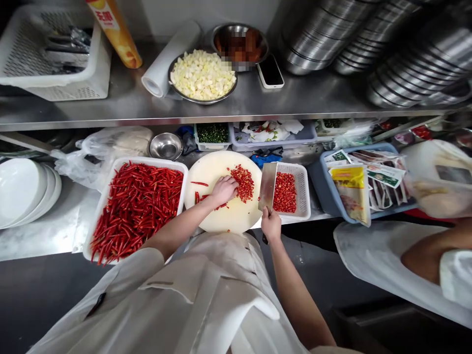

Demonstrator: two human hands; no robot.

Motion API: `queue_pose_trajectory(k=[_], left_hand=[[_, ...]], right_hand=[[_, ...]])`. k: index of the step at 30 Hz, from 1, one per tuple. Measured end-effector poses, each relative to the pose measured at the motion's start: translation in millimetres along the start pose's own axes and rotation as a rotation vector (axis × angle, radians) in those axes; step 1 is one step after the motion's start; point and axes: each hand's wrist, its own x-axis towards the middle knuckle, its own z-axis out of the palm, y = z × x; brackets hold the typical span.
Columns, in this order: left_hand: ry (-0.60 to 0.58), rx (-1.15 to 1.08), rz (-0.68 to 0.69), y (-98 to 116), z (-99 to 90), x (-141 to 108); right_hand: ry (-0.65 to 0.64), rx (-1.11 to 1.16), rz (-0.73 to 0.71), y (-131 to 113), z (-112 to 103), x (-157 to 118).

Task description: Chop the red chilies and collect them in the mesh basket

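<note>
My left hand rests on the round white cutting board, its fingers outstretched against the left edge of a pile of chopped red chilies. A few whole or partly cut chilies lie on the board left of that hand. My right hand grips the handle of a cleaver. The broad blade stands at the board's right edge, beside a white basket of chopped chilies. To the left, a white tub is heaped with whole red chilies.
Above the counter runs a steel shelf carrying a bowl of diced white pieces, a phone and stacked metal bowls. White plates are at left. A blue bin of packets and another person's arm are at right.
</note>
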Motion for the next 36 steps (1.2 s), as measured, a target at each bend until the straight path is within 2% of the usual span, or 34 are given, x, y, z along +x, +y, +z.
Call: queue_pose_trajectory(k=[6,12,16,22,24,26,27,30,32,34,36], left_hand=[[-0.102,0.043,0.118,-11,-8.8,1],[-0.276,0.031,0.264,-20,-10.9,24],[-0.322,0.089,0.242,-16,-12.2,34],[-0.362,0.114,0.182,-10,-29.9,24],[-0.350,0.026,0.156,-10,-41.0,33],[-0.265,-0.132,0.102,-11,-53.9,60],[-0.191,-0.218,0.062,-12,-60.9,79],[0.144,-0.368,-0.131,-21,-81.7,137],[0.254,-0.364,-0.171,-24,-91.0,154],[0.199,-0.310,-0.112,-20,-90.5,142],[0.013,-0.221,0.021,-13,-78.8,108]], right_hand=[[-0.044,0.000,-0.024,2,-2,3],[-0.104,-0.015,-0.014,1,-9,11],[-0.123,-0.010,-0.004,2,-8,13],[-0.080,0.055,0.004,6,-4,12],[-0.072,0.082,0.000,8,-2,12],[-0.073,0.086,0.003,11,-1,12],[-0.072,0.080,0.006,12,0,13],[-0.065,0.059,-0.006,13,-1,14],[-0.068,0.042,-0.023,10,-1,14],[-0.075,0.027,-0.037,8,-2,13],[-0.071,0.019,-0.038,6,-2,12]])
